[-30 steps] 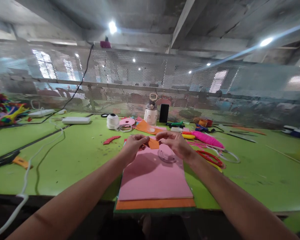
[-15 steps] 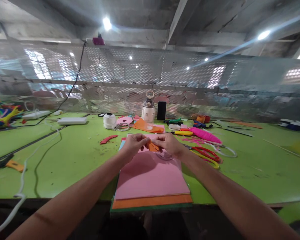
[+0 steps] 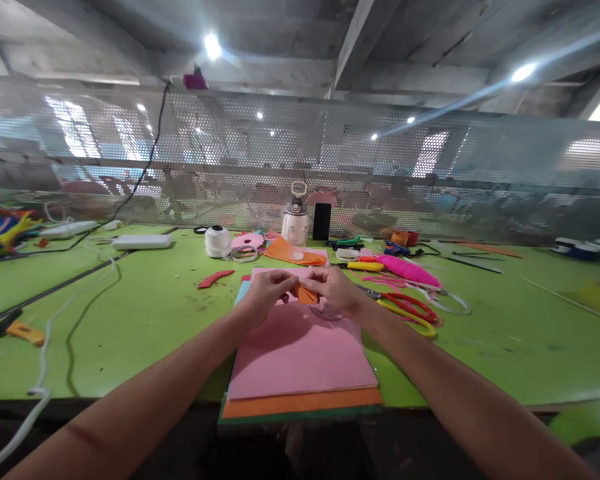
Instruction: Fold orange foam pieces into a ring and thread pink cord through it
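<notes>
A small piece of orange felt-like sheet is pinched between my two hands, above a stack of coloured sheets. My left hand is closed on its left edge. On its right side, the fingers of my right hand grip it. The top sheet of the stack is pink, with orange and green sheets showing at its front edge. Partly hidden under my right hand lies a clear round disc. Scissors with red and yellow handles rest just right of that hand.
Behind my hands are a larger orange piece, a white thread roll, a bottle and a black phone. Bright pink yarn lies to the right. At left are a red scrap, a cutter and a white cable.
The orange piece looks slightly more folded between my fingers, and my right fingertips have shifted a little over it. The whole view has moved slightly.
</notes>
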`<state>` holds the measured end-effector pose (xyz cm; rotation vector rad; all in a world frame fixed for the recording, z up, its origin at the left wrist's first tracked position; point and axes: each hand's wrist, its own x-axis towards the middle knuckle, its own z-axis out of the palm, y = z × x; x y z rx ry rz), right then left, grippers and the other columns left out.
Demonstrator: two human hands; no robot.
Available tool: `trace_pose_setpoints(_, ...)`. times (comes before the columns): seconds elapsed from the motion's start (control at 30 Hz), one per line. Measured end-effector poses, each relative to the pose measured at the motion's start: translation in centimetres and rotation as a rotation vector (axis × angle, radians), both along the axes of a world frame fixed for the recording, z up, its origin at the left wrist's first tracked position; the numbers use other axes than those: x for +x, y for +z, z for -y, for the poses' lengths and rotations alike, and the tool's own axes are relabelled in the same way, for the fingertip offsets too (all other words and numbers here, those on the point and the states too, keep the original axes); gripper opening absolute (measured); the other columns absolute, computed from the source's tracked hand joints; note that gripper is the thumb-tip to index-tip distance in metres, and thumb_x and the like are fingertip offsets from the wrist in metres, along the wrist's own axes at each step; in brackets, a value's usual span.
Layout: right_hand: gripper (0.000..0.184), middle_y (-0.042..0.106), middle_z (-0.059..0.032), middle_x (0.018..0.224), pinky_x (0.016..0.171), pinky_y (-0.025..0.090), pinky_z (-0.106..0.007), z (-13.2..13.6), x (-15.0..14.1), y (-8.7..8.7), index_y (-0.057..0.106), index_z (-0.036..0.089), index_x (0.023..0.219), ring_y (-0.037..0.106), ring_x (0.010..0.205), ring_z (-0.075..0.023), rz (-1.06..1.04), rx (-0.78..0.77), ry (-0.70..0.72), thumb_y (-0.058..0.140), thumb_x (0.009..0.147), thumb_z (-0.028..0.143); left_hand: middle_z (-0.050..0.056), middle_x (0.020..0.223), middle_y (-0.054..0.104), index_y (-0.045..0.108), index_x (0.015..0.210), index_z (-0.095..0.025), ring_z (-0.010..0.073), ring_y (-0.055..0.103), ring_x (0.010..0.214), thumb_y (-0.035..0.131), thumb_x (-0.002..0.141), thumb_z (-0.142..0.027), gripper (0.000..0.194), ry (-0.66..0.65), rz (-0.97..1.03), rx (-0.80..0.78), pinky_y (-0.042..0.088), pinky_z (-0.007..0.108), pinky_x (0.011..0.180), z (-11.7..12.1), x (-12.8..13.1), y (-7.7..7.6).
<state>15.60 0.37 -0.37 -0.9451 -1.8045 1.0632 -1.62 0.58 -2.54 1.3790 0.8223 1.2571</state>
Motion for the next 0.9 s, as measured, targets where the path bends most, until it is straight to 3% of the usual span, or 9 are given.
trace_pose_setpoints(0.13, 0.029, 0.05, 0.0025, 0.056, 0.052, 0.033, -0.025, 0.0, -0.2, -0.1, 0.059, 0.016, 0.063, 0.042, 0.052, -0.0097, -0.026, 0.047, -0.039, 0.067, 0.073, 0.041, 0.004, 0.065, 0.063, 0.072, 0.067, -0.012, 0.0097, 0.052, 0.059, 0.078, 0.065, -0.035, 0.024, -0.022, 0.051, -0.036, 0.037, 0.022, 0.054, 0.2, 0.1, 0.1)
trace_pose_setpoints(0.33, 0.031, 0.047, 0.0042, 0.052, 0.049, 0.029, -0.025, 0.1, -0.5, -0.1, 0.054, 0.017, 0.059, 0.038, 0.05, -0.0084, -0.046, 0.112, -0.109, 0.069, 0.072, 0.04, 0.0, 0.054, 0.056, 0.07, 0.064, -0.011, 0.0066, 0.044, 0.05, 0.078, 0.066, -0.032, 0.023, -0.008, 0.105, -0.003, 0.031, 0.022, 0.05, 0.4, 0.1, 0.3)
trace_pose_setpoints(0.53, 0.035, 0.051, 0.0019, 0.056, 0.046, 0.035, -0.025, 0.1, -0.2, -0.1, 0.058, 0.016, 0.065, 0.042, 0.047, -0.0084, -0.048, -0.002, -0.028, 0.069, 0.073, 0.048, 0.0, 0.053, 0.054, 0.066, 0.061, -0.012, 0.0062, 0.044, 0.048, 0.078, 0.066, -0.033, 0.025, 0.032, 0.115, 0.005, 0.03, 0.021, 0.047, 0.3, -0.2, 0.4)
trace_pose_setpoints(0.7, 0.034, 0.05, 0.0028, 0.055, 0.048, 0.035, -0.024, 0.1, 0.1, 0.1, 0.059, 0.016, 0.065, 0.043, 0.049, -0.0083, -0.038, 0.021, -0.023, 0.07, 0.071, 0.048, 0.0, 0.053, 0.057, 0.065, 0.063, -0.012, 0.0058, 0.045, 0.046, 0.079, 0.065, -0.035, 0.027, 0.032, 0.093, 0.017, 0.031, 0.02, 0.045, 0.1, -0.3, 0.7)
trace_pose_setpoints(0.9, 0.026, 0.053, 0.0034, 0.054, 0.05, 0.032, -0.023, 0.0, 0.7, 0.7, 0.061, 0.015, 0.061, 0.044, 0.052, -0.0087, 0.066, 0.056, 0.002, 0.076, 0.066, 0.035, 0.005, 0.057, 0.066, 0.062, 0.066, -0.014, 0.0097, 0.053, 0.046, 0.078, 0.068, -0.04, 0.03, -0.216, -0.176, 0.015, 0.037, 0.021, 0.044, 0.0, -1.3, 0.7)
